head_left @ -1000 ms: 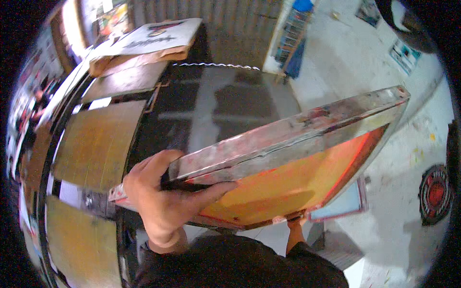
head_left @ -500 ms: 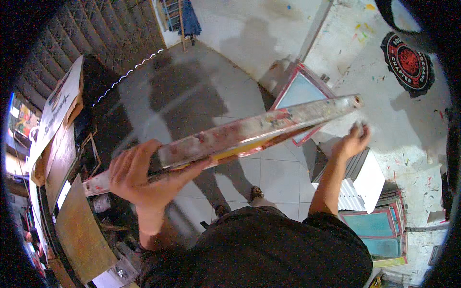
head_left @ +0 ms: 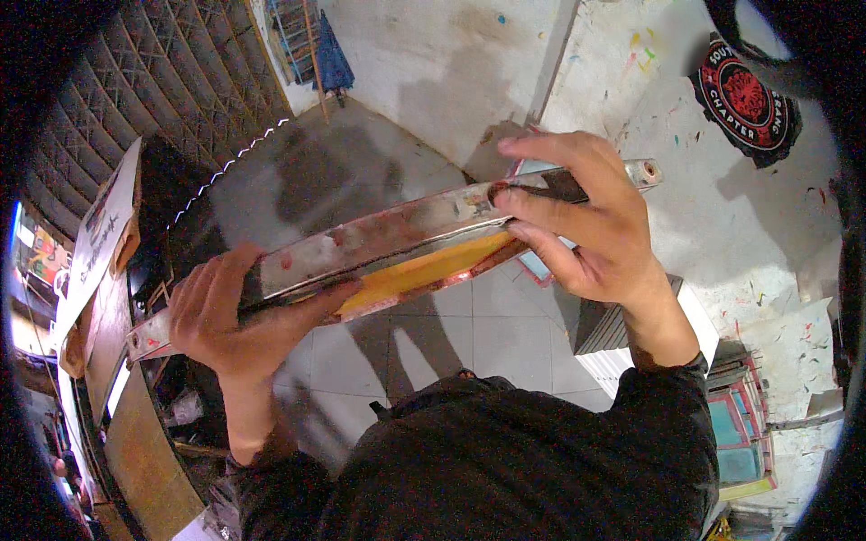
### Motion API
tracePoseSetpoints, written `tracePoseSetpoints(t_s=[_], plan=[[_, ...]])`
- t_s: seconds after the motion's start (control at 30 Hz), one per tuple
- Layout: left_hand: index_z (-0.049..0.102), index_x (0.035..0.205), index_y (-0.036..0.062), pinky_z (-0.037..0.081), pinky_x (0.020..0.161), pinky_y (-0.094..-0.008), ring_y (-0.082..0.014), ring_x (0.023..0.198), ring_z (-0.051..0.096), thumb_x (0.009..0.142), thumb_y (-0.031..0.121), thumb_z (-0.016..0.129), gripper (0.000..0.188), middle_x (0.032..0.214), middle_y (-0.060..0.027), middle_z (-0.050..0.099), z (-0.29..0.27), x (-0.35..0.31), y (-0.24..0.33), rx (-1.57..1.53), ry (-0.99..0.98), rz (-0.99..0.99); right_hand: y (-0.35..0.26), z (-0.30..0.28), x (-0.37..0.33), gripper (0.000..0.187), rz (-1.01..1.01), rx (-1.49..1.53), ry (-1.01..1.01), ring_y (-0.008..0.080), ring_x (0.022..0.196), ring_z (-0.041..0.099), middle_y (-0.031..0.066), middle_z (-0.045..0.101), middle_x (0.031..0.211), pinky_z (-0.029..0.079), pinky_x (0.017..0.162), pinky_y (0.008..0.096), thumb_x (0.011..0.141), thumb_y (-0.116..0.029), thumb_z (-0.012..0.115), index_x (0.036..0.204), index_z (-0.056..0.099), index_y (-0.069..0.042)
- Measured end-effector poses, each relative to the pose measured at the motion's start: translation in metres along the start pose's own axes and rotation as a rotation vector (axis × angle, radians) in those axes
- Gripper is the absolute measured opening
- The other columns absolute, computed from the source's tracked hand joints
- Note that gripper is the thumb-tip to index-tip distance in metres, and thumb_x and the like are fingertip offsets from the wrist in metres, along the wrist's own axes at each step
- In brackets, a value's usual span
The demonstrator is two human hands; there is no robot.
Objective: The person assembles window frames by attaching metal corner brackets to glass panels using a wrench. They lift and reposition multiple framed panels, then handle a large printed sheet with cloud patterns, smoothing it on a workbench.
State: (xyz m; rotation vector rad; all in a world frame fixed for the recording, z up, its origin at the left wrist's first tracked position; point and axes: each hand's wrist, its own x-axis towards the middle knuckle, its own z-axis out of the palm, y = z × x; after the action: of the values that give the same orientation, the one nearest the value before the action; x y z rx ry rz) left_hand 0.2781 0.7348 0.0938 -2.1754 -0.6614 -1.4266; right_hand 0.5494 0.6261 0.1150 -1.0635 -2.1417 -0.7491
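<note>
A screen printing frame (head_left: 379, 230) with paint-stained pale bars and a yellow mesh (head_left: 424, 270) spans the space in front of me, seen nearly edge-on. It tilts, its right end higher in the picture than its left. My left hand (head_left: 230, 316) is closed round the frame near the left end, thumb along the underside. Over the right part of the frame my right hand (head_left: 591, 216) is clamped, fingers on the top bar and thumb below. The mesh's far side is hidden.
Behind my right hand a red-edged frame with pale blue mesh (head_left: 534, 261) leans by the wall. A white box-like stack (head_left: 681, 329) and several teal screens (head_left: 738, 462) stand at right. Boards (head_left: 144, 442) line the left side, beside a folding metal gate (head_left: 171, 81).
My right hand has come from beside the frame to grip its right part. The frame has shifted slightly left, and more of its yellow mesh shows. My left hand keeps its hold.
</note>
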Motion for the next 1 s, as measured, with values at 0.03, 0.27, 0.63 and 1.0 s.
tracePoseSetpoints(t_s=[0.03,0.27,0.63,1.0], plan=[[0.059,0.068,0.0081,0.045,0.052,-0.0301,-0.0211,0.053,0.057,0.036,0.045,0.082,0.054,0.06,-0.0045,0.058,0.007,-0.004,0.004,-0.01,0.004,0.021,0.002,0.0,-0.009,0.038,0.067,0.052,-0.025,0.0304,0.084,0.055,0.0137,0.056,0.101,0.041,0.073,0.037,0.063,-0.018,0.067,0.097,0.059,-0.005],[0.057,0.069,0.0111,0.042,0.048,-0.0297,-0.0178,0.052,0.054,0.045,0.051,0.076,0.05,0.061,-0.0009,0.056,0.091,-0.042,0.076,-0.226,-0.132,0.113,-0.007,0.021,-0.065,0.054,0.526,0.105,-0.608,0.0308,0.082,0.058,0.0146,0.059,0.088,0.046,0.067,0.039,0.062,-0.024,0.07,0.108,0.05,-0.006],[0.059,0.085,0.0098,0.035,0.08,-0.037,-0.0233,0.089,0.055,0.057,0.042,0.073,0.045,0.096,-0.0071,0.059,0.234,-0.094,0.131,-0.402,-0.335,-0.098,0.064,0.073,-0.24,0.042,1.14,-0.084,-0.997,0.0319,0.071,0.059,0.0122,0.06,0.072,0.046,0.063,0.0429,0.064,-0.042,0.068,0.089,0.054,-0.011],[0.057,0.09,0.0022,0.045,0.068,-0.0339,-0.0186,0.081,0.055,0.066,0.025,0.075,0.038,0.092,-0.0098,0.058,0.301,-0.21,-0.006,-0.313,-0.8,-1.021,0.221,0.199,-0.343,0.046,1.463,-0.155,-0.979,0.0303,0.077,0.059,0.0122,0.061,0.08,0.047,0.065,0.0426,0.065,-0.045,0.067,0.095,0.054,-0.013]])
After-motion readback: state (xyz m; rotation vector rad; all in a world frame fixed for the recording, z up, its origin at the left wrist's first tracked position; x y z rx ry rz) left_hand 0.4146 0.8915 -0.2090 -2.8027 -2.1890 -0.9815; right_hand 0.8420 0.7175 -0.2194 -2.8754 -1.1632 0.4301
